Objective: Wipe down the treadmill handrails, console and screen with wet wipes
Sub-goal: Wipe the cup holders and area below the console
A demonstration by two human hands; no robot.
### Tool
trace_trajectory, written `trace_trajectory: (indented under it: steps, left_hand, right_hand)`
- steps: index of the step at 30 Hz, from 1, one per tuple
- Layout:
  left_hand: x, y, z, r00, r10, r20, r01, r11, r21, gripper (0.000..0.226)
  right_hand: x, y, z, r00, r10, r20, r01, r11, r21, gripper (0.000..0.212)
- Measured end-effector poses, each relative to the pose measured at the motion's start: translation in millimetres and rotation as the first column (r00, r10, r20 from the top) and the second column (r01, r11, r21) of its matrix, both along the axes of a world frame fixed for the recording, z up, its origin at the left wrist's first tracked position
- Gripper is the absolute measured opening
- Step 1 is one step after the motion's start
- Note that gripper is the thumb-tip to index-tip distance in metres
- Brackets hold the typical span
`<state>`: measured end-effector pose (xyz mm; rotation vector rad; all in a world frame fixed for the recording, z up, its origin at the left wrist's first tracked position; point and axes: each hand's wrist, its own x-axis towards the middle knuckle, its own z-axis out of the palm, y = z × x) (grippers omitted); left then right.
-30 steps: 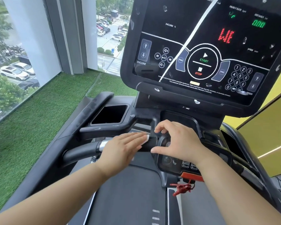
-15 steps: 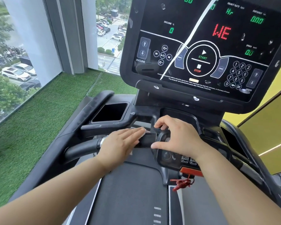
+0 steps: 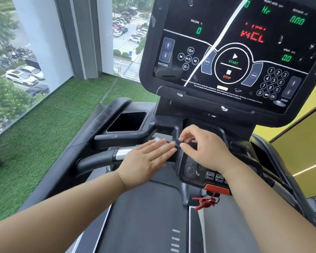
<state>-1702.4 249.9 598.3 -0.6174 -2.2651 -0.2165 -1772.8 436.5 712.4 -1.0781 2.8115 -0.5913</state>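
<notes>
At frame centre, the left hand (image 3: 146, 159) lies flat, fingers straight and together, pressing a white wipe (image 3: 158, 139) onto the handrail (image 3: 97, 159). The right hand (image 3: 206, 148), fingers curled, pinches the handrail's inner end between thumb and forefinger, directly below the console (image 3: 217, 33) at upper right.

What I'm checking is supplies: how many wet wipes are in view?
1. A white wet wipe peeks from under the flat left hand on the handrail. The right hand shows none, though its curled fingers could hide one.
</notes>
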Motion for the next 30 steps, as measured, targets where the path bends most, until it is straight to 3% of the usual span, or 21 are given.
trace_trajectory:
  steps: [6, 10, 14, 20, 25, 27, 30]
  left_hand:
    - [4.5, -7.9, -12.0, 0.999, -0.034, 0.003, 0.034, 0.99, -0.134, 0.05]
    - [14.8, -29.1, -17.1, 1.0, -0.006, 0.012, 0.009, 0.975, -0.222, 0.043]
    - [5.2, 4.1, -6.3, 0.998, 0.069, -0.001, -0.068, 0.993, -0.097, 0.041]
    - [7.1, 8.1, -3.1, 0.99, 0.099, 0.098, -0.101, 0.995, 0.021, 0.038]
    - [5.5, 22.3, 11.2, 0.962, 0.227, 0.149, -0.262, 0.923, 0.283, 0.038]
    - [3.7, 37.9, 8.2, 0.969, 0.226, 0.1, -0.245, 0.923, 0.296, 0.038]
    - [5.8, 36.5, -8.6, 0.982, 0.189, -0.011, -0.183, 0.965, 0.185, 0.037]
  right_hand:
    - [0.6, -1.3, 0.5, 1.0, -0.027, 0.012, 0.027, 1.0, 0.005, 0.01]
    - [1.1, -1.2, 0.7, 1.0, -0.028, 0.004, 0.028, 1.0, 0.01, 0.011]
    - [1.6, -2.5, 0.2, 0.999, -0.031, -0.016, 0.031, 0.999, 0.016, 0.007]
    - [2.2, -2.5, 1.1, 0.999, -0.033, -0.016, 0.034, 0.999, 0.022, 0.008]
    - [3.4, -2.7, 1.3, 0.999, -0.025, -0.037, 0.025, 0.999, 0.022, 0.008]
    - [3.5, -2.7, 0.5, 0.999, -0.017, -0.051, 0.018, 1.0, 0.016, 0.006]
    - [2.6, -1.6, -0.5, 0.998, -0.01, -0.067, 0.011, 1.0, 0.013, 0.006]
